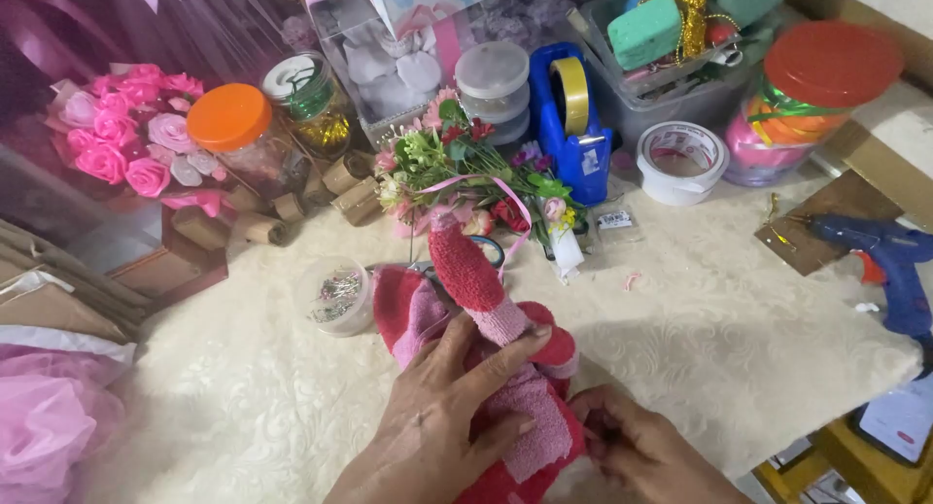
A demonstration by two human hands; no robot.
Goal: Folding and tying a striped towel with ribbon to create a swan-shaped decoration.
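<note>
Here, seen from the head camera, the left hand [457, 417] lies over a rolled red-and-pink towel [486, 319], thumb and fingers wrapped around its middle and pressing it down onto the cream tablecloth [700, 339] near the table's front edge. The right hand [641, 446] pinches the towel's lower right end, fingers closed on the cloth. One rolled end of the towel stands up and points toward a small artificial flower bouquet [457, 169] with a pink ribbon, which lies just behind it at mid-table. A clear tub of pins [338, 295] sits just left of the towel. Toward the back edge stand an orange-lidded jar [238, 135], a blue tape dispenser [569, 115] and a white tape roll [682, 159]. A blue glue gun [889, 261] rests at the right edge, and pink paper roses [131, 139] fill the back left corner.
</note>
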